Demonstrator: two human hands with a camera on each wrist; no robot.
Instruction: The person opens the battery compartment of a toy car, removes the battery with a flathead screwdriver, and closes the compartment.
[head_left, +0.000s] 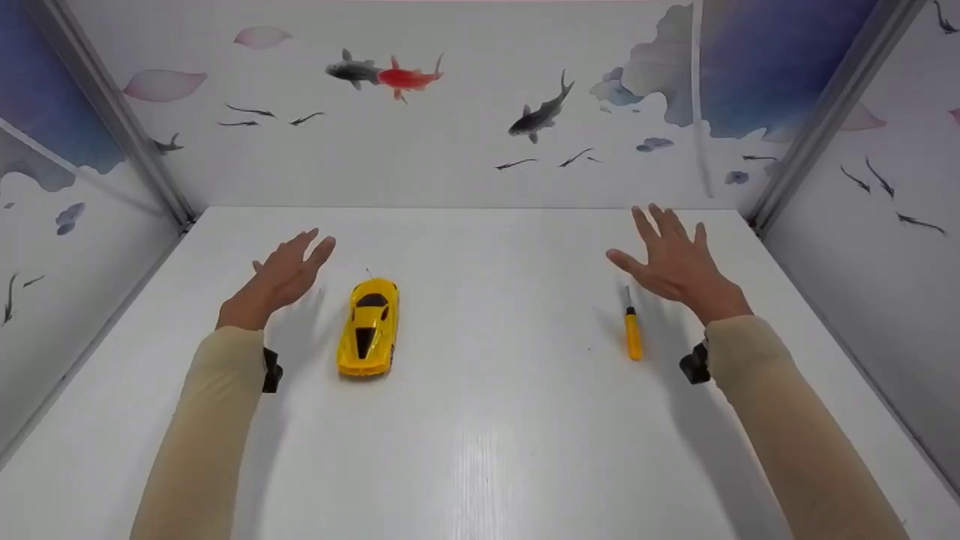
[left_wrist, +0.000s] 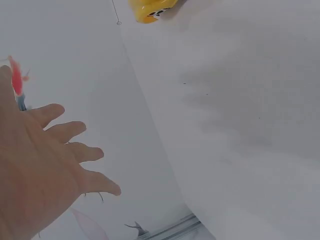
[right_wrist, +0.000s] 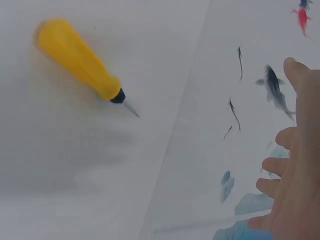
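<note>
The person's left grip point(left_wrist: 42, 167), a bare hand, fills the lower left, palm showing, fingers spread apart and holding nothing. Behind it stands a pale wall point(left_wrist: 105, 95) printed with a red fish point(left_wrist: 17, 80), a pink petal point(left_wrist: 91, 225) and a dark fish tail point(left_wrist: 138, 229). A metal rail point(left_wrist: 172, 230) crosses the bottom. On the white table point(left_wrist: 280, 195) falls a finger-shaped shadow point(left_wrist: 245, 95). The top edge cuts off a yellow toy car point(left_wrist: 150, 9); a thin looped wire point(left_wrist: 115, 11) hangs near it.
</note>
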